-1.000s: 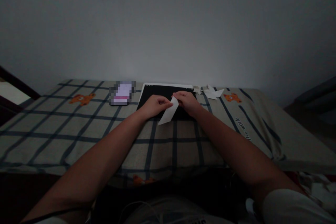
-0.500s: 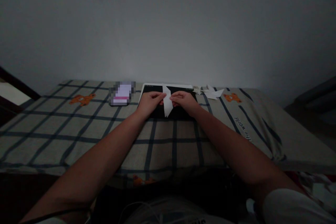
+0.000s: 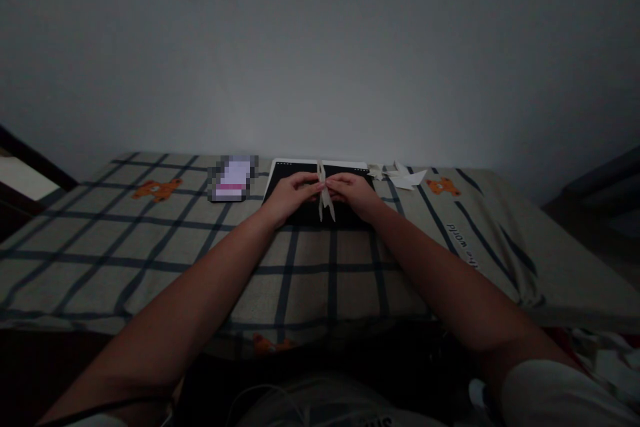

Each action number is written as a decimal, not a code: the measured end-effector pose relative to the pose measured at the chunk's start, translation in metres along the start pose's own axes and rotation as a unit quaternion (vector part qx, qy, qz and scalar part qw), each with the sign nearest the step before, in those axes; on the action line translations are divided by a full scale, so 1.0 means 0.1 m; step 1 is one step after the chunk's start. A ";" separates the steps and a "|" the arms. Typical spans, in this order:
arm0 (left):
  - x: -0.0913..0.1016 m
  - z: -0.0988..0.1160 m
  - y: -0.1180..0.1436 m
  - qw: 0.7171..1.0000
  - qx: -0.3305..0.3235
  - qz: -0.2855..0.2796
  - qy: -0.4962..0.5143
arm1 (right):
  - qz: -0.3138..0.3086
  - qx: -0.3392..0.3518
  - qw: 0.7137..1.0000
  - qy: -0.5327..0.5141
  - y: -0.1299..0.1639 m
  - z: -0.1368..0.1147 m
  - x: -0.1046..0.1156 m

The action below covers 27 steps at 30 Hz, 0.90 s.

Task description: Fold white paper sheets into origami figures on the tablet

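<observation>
My left hand point(image 3: 290, 194) and my right hand point(image 3: 354, 192) meet over a black tablet point(image 3: 300, 215) lying on the bed. Between their fingertips they pinch a narrow folded strip of white paper point(image 3: 325, 199), held upright and edge-on, its lower end splitting into two points. Both hands grip the paper near its middle, one from each side.
The bed has a beige checked sheet point(image 3: 150, 240) with orange bear prints. A lit phone point(image 3: 233, 178) lies left of the tablet. Several white folded paper pieces point(image 3: 400, 177) lie right of the tablet near the grey wall. A dark gap runs along the bed's near edge.
The paper went from a slanted flat strip held low to upright between both hands, then was pressed narrower and edge-on. Both hands moved slightly toward the wall and closer together.
</observation>
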<state>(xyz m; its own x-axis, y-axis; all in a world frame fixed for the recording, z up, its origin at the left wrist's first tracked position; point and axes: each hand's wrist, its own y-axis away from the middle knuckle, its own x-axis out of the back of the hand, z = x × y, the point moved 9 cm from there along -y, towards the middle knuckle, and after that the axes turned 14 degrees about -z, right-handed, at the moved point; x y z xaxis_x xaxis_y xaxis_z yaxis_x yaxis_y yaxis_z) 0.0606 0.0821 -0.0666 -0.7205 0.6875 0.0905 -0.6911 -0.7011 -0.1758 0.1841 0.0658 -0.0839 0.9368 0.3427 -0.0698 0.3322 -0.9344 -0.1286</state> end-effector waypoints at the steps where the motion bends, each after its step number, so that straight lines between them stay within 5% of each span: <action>1: -0.01 0.00 0.00 1.000 0.000 -0.006 -0.013 | 0.007 -0.003 1.000 0.001 0.00 0.00 0.01; 5: -0.01 0.01 -0.01 1.000 -0.012 -0.005 -0.002 | 0.017 -0.006 1.000 -0.014 0.02 -0.01 0.02; 16: 0.14 0.10 0.06 0.994 -0.009 0.106 -0.001 | -0.010 0.004 1.000 0.003 0.03 -0.05 -0.03; 27: 0.11 0.01 0.03 0.998 0.020 0.042 -0.048 | 0.029 -0.004 0.999 0.019 0.02 0.00 0.07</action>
<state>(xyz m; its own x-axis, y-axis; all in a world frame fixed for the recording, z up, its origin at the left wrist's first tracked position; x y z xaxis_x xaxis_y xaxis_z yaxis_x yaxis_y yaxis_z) 0.0511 0.0874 -0.0655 -0.7771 0.6057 0.1709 -0.6280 -0.7643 -0.1467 0.1911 0.0658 -0.0845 0.9578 0.2849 -0.0383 0.2787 -0.9530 -0.1186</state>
